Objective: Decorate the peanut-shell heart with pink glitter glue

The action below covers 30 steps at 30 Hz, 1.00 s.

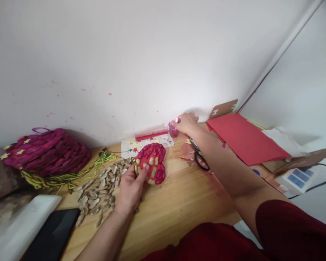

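My left hand (132,185) is closed on a red heart-shaped piece (151,163) studded with peanut shells, many painted magenta and several bare, its thumb lying on the front. Beyond it, my right hand (187,122) is at a small clear cup of pink paint (173,128) near the wall. The fingers of that hand are bent around a small white-tipped item at the cup's rim, too small to name. Left of the heart lies a pile of peanut shells (104,186). Behind the heart is a white sheet with star stickers (130,146).
Stacked magenta pieces (57,154) with yellow-green cords stand at the left. A black phone (53,232) and a white box (29,224) lie front left. Scissors (201,161) sit below my right forearm. Red paper (247,137) and a power strip (297,179) are at right.
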Tool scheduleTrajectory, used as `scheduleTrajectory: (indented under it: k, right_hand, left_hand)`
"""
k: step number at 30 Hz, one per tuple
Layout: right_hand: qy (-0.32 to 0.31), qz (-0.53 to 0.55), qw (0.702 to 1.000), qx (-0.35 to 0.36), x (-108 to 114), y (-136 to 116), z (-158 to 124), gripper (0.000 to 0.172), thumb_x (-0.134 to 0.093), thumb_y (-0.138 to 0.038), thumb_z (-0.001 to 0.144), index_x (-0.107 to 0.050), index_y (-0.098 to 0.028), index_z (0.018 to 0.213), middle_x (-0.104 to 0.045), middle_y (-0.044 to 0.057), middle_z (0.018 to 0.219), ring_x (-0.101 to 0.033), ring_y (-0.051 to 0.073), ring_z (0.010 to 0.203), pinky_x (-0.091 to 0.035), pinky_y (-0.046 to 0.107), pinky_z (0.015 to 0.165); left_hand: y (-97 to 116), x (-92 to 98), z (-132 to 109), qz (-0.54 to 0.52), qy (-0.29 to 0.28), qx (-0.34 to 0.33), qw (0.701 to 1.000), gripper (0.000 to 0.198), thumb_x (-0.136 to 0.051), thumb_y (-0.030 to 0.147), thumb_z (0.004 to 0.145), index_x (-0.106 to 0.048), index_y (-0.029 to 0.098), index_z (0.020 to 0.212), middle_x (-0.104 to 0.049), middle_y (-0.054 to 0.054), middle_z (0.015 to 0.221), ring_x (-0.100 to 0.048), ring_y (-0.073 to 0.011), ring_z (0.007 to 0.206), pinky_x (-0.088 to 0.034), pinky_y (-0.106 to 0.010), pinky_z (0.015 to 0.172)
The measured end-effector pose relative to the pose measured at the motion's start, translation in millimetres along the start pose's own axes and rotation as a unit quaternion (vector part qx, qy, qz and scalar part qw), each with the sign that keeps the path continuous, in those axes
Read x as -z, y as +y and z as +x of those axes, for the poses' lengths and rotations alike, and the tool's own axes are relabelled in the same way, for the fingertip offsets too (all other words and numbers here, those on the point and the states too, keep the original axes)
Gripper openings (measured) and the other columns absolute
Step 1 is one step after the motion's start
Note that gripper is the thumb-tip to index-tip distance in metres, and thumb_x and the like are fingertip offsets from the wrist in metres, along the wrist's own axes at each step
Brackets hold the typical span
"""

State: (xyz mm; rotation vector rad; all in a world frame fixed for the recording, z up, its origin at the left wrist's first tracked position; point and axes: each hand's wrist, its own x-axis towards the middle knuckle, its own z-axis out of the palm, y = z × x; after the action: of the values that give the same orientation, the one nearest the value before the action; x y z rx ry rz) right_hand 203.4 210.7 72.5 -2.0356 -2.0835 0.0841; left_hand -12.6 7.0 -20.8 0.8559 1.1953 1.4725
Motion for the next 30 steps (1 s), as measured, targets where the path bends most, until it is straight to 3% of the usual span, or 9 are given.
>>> scheduleTrajectory:
  k: [8, 13, 16, 19, 22, 25, 30]
  right_hand:
    - [0.029, 0.01, 0.999, 0.016, 1, 4, -6, 0.034, -0.065, -0.049, 0.096, -0.083, -0.02, 0.097, -0.076, 0.019, 0.115, -0.054, 0.042, 0.126, -0.045, 0.052, 0.097]
    - [0.142, 0.116, 0.983, 0.024, 2, 17, -26, 0.024, -0.066, -0.042, 0.096, -0.079, -0.021, 0.096, -0.077, 0.013, 0.105, -0.062, 0.036, 0.115, -0.046, 0.052, 0.098]
    - [0.268, 0.309, 0.911, 0.058, 8, 19, -60, 0.022, -0.063, -0.042, 0.099, -0.073, -0.024, 0.099, -0.074, 0.006, 0.09, -0.067, 0.024, 0.089, -0.051, 0.041, 0.086]
    - [0.235, 0.492, 0.829, 0.122, 12, 8, -105, 0.023, -0.061, -0.047, 0.102, -0.068, -0.025, 0.1, -0.069, -0.001, 0.078, -0.065, 0.017, 0.07, -0.052, 0.034, 0.071]
    - [0.18, 0.56, 0.789, 0.177, 8, -10, -144, 0.019, -0.063, -0.044, 0.103, -0.067, -0.026, 0.101, -0.069, -0.001, 0.08, -0.067, 0.015, 0.072, -0.054, 0.031, 0.069]
    - [0.175, 0.536, 0.797, 0.215, -2, -21, -163, 0.01, -0.067, -0.035, 0.101, -0.069, -0.025, 0.104, -0.074, 0.002, 0.093, -0.07, 0.017, 0.082, -0.057, 0.034, 0.079]
    - [0.205, 0.449, 0.827, 0.269, -12, -18, -162, 0.004, -0.068, -0.028, 0.099, -0.07, -0.027, 0.102, -0.078, 0.003, 0.096, -0.073, 0.022, 0.091, -0.059, 0.041, 0.088]
  left_hand:
    - [3, -3.1, 0, -0.051, -0.016, 0.009, 0.999, 0.046, -0.096, 0.05, 0.073, -0.078, 0.017, 0.101, -0.082, -0.007, 0.089, -0.076, -0.0222, 0.081, -0.061, -0.035, 0.082]
    - [6, -4.5, -1, -0.077, -0.028, -0.002, 0.997, 0.044, -0.094, 0.045, 0.076, -0.078, 0.018, 0.106, -0.084, -0.008, 0.097, -0.077, -0.0225, 0.08, -0.061, -0.035, 0.081]
    - [7, -5.9, -2, -0.091, -0.03, 0.011, 0.995, 0.042, -0.094, 0.043, 0.076, -0.078, 0.018, 0.105, -0.084, -0.007, 0.094, -0.078, -0.0223, 0.079, -0.062, -0.034, 0.08]
    - [7, -7.9, -3, -0.11, -0.032, 0.023, 0.993, 0.044, -0.097, 0.043, 0.073, -0.078, 0.018, 0.103, -0.084, -0.007, 0.091, -0.078, -0.0232, 0.077, -0.062, -0.035, 0.077]
    - [10, -10.1, -4, -0.112, -0.043, 0.037, 0.992, 0.045, -0.098, 0.044, 0.07, -0.078, 0.017, 0.101, -0.084, -0.008, 0.092, -0.079, -0.0243, 0.08, -0.063, -0.035, 0.077]
    - [14, -12.4, -6, -0.116, -0.042, 0.056, 0.991, 0.047, -0.1, 0.044, 0.065, -0.077, 0.018, 0.097, -0.083, -0.008, 0.088, -0.079, -0.0249, 0.08, -0.063, -0.034, 0.074]
    - [22, -16.4, -10, -0.123, -0.042, 0.093, 0.987, 0.052, -0.102, 0.045, 0.058, -0.076, 0.018, 0.094, -0.082, -0.008, 0.082, -0.079, -0.0264, 0.078, -0.064, -0.036, 0.073]
